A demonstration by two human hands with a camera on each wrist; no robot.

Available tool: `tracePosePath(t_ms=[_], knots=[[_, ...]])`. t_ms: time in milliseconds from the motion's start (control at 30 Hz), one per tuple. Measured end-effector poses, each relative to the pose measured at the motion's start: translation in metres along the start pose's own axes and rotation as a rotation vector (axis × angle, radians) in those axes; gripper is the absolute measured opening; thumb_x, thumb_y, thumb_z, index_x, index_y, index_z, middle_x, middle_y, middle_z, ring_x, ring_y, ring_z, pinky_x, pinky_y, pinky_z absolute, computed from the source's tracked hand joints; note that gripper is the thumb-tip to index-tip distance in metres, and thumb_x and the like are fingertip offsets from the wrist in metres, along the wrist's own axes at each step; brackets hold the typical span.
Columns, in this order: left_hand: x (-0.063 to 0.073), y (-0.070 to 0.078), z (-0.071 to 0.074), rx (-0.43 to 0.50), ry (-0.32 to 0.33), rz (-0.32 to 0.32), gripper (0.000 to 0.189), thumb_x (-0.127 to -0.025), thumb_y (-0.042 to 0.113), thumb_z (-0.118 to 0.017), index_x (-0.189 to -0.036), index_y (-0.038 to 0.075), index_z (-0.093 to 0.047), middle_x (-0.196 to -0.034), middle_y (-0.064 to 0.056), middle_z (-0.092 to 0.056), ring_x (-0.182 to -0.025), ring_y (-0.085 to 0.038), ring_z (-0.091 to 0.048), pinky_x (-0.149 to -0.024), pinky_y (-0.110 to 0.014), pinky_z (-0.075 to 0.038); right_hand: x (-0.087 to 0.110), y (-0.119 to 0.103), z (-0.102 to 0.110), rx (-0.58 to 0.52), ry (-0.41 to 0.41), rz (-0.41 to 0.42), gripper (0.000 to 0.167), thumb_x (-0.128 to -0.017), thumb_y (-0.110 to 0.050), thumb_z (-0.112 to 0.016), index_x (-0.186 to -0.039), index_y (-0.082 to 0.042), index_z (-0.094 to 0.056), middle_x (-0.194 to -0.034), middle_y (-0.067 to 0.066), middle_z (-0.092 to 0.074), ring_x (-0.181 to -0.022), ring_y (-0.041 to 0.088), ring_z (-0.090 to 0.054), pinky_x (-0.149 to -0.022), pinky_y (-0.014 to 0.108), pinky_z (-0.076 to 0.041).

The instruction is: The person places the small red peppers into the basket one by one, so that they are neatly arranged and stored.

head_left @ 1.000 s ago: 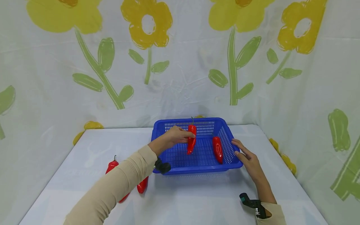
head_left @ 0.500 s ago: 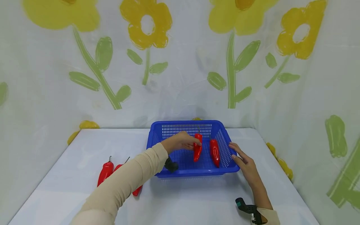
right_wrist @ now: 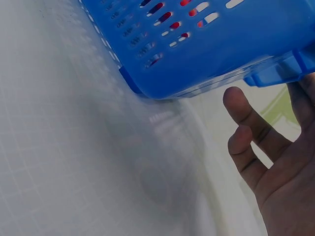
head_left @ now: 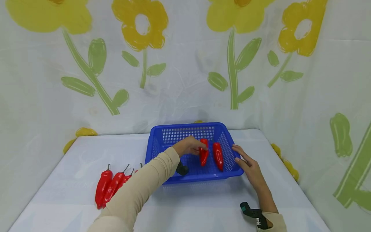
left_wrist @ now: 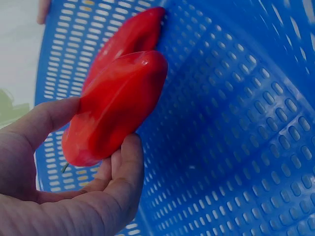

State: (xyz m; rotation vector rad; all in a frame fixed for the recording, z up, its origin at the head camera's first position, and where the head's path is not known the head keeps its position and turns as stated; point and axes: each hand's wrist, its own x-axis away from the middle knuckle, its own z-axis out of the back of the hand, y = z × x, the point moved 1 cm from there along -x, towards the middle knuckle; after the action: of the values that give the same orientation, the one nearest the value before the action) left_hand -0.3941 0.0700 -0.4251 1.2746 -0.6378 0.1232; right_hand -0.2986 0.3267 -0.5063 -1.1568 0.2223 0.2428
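Observation:
My left hand pinches a glossy red chili pepper between thumb and fingers, inside the blue plastic basket. In the left wrist view this pepper points its tip away from the palm, its green stem near the fingers. A second red pepper lies in the basket just to the right, partly hidden behind the held one in the left wrist view. My right hand touches the basket's right rim with fairly straight fingers; its lower fingers hang free below the rim in the right wrist view.
Several red peppers with stems lie on the white table left of the basket, some hidden by the left sleeve. A white curtain with painted flowers stands behind the table.
My left hand has moved right and lower into the basket with its pepper, closer to the other pepper. The left sleeve uncovers more of the table peppers. The right hand stays at the rim.

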Motion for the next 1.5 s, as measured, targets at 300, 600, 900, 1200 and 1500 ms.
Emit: tracePosePath(t_ms=[300,600,900,1200,1500], knots=[[-0.012,-0.004,-0.003,-0.008,0.035,0.02,0.058,-0.082,-0.001,-0.078,-0.13,-0.011,-0.048,-0.111,-0.025,-0.06,-0.108,-0.038,-0.063,-0.096,-0.043,-0.053,-0.001,0.001,0.002,-0.006,0.006,0.002,0.042,-0.105,-0.029,-0.052,-0.148,-0.026,-0.051,-0.157,-0.01,-0.038,-0.147,0.019,-0.03,-0.109,0.039,-0.04],[-0.017,-0.005,-0.012,-0.041,0.032,0.043,0.056,-0.081,-0.003,-0.078,-0.129,-0.011,-0.05,-0.112,-0.026,-0.061,-0.111,-0.037,-0.063,-0.095,-0.041,-0.054,-0.002,0.003,-0.001,-0.054,0.011,0.007,0.043,-0.105,-0.028,-0.053,-0.147,-0.024,-0.052,-0.157,-0.006,-0.038,-0.148,0.024,-0.029,-0.11,0.055,-0.036],[-0.022,-0.004,-0.014,0.006,0.008,0.089,0.062,-0.083,-0.002,-0.078,-0.135,-0.012,-0.045,-0.122,-0.03,-0.059,-0.117,-0.039,-0.06,-0.097,-0.042,-0.053,-0.002,0.002,-0.002,-0.079,0.015,0.03,0.043,-0.105,-0.023,-0.053,-0.147,-0.019,-0.052,-0.158,-0.002,-0.038,-0.148,0.027,-0.028,-0.11,0.057,-0.034],[-0.013,-0.01,-0.002,0.019,0.052,0.02,0.057,-0.086,0.002,-0.076,-0.133,-0.012,-0.046,-0.124,-0.031,-0.058,-0.114,-0.04,-0.062,-0.096,-0.043,-0.053,0.0,0.003,-0.003,-0.074,0.011,0.009,0.041,-0.105,-0.027,-0.053,-0.146,-0.025,-0.053,-0.156,-0.008,-0.039,-0.146,0.024,-0.032,-0.109,0.055,-0.037],[-0.001,0.0,0.006,0.078,-0.039,-0.114,0.037,-0.093,0.004,-0.069,-0.122,-0.014,-0.058,-0.125,-0.03,-0.061,-0.116,-0.038,-0.063,-0.1,-0.042,-0.05,-0.001,0.005,-0.001,-0.071,0.006,-0.008,0.043,-0.105,-0.028,-0.052,-0.148,-0.023,-0.051,-0.158,-0.004,-0.037,-0.147,0.026,-0.03,-0.108,0.054,-0.037]])
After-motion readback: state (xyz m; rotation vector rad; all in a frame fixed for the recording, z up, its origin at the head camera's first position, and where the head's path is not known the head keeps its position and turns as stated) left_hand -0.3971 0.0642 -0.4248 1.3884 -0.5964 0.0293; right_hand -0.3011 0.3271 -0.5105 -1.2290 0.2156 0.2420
